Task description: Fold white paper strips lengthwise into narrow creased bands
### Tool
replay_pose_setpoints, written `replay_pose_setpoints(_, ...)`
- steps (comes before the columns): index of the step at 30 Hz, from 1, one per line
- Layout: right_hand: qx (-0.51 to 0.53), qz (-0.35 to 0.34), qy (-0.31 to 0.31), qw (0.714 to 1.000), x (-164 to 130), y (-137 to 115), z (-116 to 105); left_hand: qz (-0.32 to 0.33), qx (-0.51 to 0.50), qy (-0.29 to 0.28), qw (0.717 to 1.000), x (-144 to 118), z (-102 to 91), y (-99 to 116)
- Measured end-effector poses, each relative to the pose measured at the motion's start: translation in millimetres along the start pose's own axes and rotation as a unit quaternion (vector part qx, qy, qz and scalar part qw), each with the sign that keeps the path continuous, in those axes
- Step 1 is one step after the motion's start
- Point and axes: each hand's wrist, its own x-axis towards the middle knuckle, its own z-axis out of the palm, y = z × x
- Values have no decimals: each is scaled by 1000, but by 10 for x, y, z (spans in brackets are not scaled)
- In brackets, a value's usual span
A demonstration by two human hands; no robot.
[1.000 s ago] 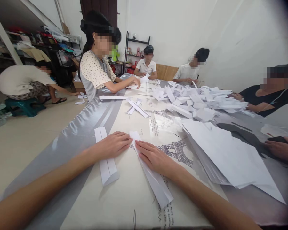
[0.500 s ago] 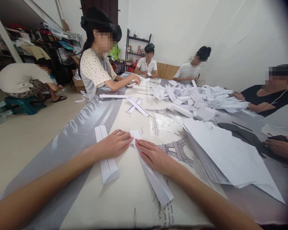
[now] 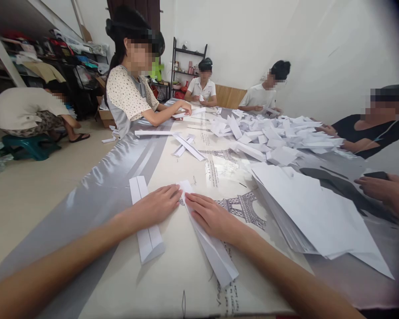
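Observation:
My right hand lies flat on a long folded strip of white paper that runs toward me on the tablecloth. My left hand rests flat beside it, fingertips touching the strip's far end, with its wrist across a second folded white strip. Both hands press down with fingers together and grip nothing.
A stack of flat white sheets lies to my right. A heap of folded papers covers the table's middle. Several people sit around the table; a co-worker's hand holds a dark phone at the right. One person crouches on the floor at the left.
My hands stay pressed on the strips, barely shifted. The co-worker's hand at the right has risen and moved further into view.

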Motion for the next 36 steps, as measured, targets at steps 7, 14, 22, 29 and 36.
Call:
replay_pose_setpoints(7, 19, -2, 9, 1000, -6, 25, 13, -64, -47, 14, 997, 76, -63, 53)
replay_pose_setpoints(14, 61, 27, 15, 998, -21, 56, 22, -113, -57, 26, 992, 126, -22, 155)
replay_pose_setpoints(22, 78, 24, 13, 997, -13, 64, 27, -109, -85, 22, 990, 137, -64, 142)
replay_pose_setpoints(29, 109, 29, 22, 993, -23, 105, 52, -123, -97, 16, 987, 139, -81, 127)
replay_pose_setpoints(36, 120, 43, 51, 991, -41, 138, 93, -119, -89, -10, 989, 145, -84, 139)
